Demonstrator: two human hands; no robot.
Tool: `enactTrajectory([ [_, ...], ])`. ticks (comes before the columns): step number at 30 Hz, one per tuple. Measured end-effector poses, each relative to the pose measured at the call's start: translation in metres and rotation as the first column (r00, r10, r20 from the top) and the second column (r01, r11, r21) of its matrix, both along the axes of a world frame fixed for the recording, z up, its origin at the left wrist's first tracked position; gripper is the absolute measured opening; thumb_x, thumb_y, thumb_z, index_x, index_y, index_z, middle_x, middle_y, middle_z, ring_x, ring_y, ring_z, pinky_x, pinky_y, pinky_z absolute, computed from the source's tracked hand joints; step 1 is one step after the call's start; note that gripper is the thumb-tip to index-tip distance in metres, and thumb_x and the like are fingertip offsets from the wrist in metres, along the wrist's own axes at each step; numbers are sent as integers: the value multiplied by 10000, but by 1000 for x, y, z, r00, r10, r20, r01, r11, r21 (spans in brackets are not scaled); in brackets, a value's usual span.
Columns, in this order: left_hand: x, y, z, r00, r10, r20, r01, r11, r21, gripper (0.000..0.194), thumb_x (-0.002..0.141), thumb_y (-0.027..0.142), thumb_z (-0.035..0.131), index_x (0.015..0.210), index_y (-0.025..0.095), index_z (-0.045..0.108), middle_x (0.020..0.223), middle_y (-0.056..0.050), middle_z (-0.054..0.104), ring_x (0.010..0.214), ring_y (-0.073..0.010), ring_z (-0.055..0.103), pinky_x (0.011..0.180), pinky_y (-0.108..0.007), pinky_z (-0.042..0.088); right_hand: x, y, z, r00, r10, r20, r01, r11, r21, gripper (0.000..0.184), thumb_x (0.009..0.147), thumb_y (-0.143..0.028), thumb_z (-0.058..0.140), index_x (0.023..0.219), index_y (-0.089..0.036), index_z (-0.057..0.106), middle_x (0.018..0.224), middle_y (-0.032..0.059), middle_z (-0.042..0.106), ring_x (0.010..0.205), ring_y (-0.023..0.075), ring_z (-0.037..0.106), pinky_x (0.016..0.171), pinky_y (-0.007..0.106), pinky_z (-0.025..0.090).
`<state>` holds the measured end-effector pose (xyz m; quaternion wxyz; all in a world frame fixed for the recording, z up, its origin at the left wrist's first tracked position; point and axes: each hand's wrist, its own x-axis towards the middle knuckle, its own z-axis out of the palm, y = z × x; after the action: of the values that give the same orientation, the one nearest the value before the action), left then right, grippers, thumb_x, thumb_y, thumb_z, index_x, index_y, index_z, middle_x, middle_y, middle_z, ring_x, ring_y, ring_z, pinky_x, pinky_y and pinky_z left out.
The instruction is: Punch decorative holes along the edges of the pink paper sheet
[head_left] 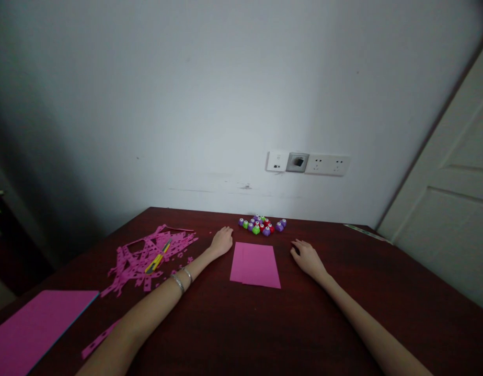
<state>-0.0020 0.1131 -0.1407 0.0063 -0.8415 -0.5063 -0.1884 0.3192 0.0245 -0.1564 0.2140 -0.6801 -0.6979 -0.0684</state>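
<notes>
My left hand (pixel 221 241) lies flat on the dark red table, fingers stretched forward, holding nothing. Beside it, to the right, are overlapping pink sheets (pixel 260 265). On their other side my right hand (pixel 307 257) rests on the table, its fingers loosely extended and empty. Beyond the sheets sits a cluster of small purple, green and red pieces with white, eye-like tops (pixel 256 228). Left of my left arm spreads a heap of pink cut scraps (pixel 135 261), with a yellow utility knife (pixel 158 259) lying on top.
A stack of larger pink sheets (pixel 41 324) lies at the table's near left. A pink strip (pixel 98 340) is partly behind my left forearm. A long, thin, ruler-like strip (pixel 367 233) lies at the far right edge. The wall (pixel 210 104) with sockets (pixel 328 165) stands behind the table.
</notes>
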Motion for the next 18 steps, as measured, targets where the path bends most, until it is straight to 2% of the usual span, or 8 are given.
enactTrajectory([
  [18, -3, 4, -2, 1000, -8, -12, 7, 999, -53, 440, 810, 122, 347, 1224, 66, 484, 1343, -154, 431, 1286, -220, 331, 1060, -337, 255, 1, -5, -3, 999, 39, 31, -39, 999, 17, 425, 838, -203, 375, 1182, -33, 560, 1248, 186, 535, 1214, 266, 440, 1032, 408, 324],
])
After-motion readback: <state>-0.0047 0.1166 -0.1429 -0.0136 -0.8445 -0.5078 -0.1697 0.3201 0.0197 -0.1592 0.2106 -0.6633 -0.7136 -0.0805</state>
